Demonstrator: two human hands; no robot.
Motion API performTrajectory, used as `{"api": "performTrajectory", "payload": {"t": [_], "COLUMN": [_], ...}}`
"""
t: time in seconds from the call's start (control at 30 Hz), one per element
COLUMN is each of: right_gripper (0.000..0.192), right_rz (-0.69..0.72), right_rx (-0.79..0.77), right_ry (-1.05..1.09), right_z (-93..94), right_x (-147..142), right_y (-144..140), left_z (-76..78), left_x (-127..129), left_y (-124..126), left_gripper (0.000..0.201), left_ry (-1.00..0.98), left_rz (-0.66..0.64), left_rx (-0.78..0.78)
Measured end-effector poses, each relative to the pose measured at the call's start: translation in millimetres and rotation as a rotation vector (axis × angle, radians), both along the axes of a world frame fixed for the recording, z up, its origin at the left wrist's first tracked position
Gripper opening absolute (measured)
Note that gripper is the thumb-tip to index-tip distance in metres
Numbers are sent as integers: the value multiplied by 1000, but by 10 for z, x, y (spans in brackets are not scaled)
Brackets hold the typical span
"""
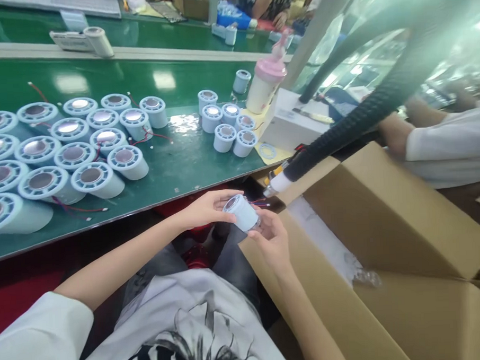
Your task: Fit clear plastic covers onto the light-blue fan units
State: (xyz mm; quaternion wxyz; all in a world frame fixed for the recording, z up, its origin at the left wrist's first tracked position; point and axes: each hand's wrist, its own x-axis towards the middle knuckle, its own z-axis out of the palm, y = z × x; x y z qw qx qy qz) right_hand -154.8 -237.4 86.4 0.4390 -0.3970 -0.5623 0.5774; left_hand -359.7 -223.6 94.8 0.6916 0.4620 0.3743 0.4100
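My left hand [207,208] and my right hand [271,238] together hold one white cylindrical part [243,213] with a shiny round face, above my lap. Thin red and dark wires trail from its right end. A black corrugated hose with a white nozzle tip [278,182] hangs just right of the part, almost touching it. Many more of the same white cylinders [91,178] stand on the green bench [183,161] to the left, and a smaller group [230,128] stands in the middle.
An open cardboard box [386,258] lined with clear plastic sits at my right. A pink-lidded bottle [265,83] and a white box [293,124] stand at the bench's right end. Another person's arm [421,135] in a white sleeve is at far right.
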Motion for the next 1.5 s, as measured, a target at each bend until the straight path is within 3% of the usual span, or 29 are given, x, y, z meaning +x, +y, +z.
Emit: {"api": "performTrajectory", "payload": {"t": [0.2,0.47,0.6,0.83,0.97,1.2,1.5], "right_gripper": [46,49,44,39,38,39,44], "right_rz": [-185,-110,-7,234,313,409,432], "right_rx": [43,40,51,157,112,-162,-367], "right_ry": [-19,23,-16,-231,-249,-165,-94], "right_z": [-233,-203,-37,490,707,823,823], "right_x": [86,215,265,295,280,221,81], "right_y": [195,300,201,-230,-522,-954,-1092], "left_z": [-16,8,68,382,447,481,501], "left_x": [281,273,161,-34,-72,-116,-177], "left_y": [475,476,224,-497,-886,-1395,-1679], "left_gripper": [63,65,66,71,74,77,78], "left_ry": [15,76,130,251,274,340,338], "left_rz": [-50,-103,-114,-205,-183,-149,-101], "left_rx": [30,67,83,331,418,569,619]}}
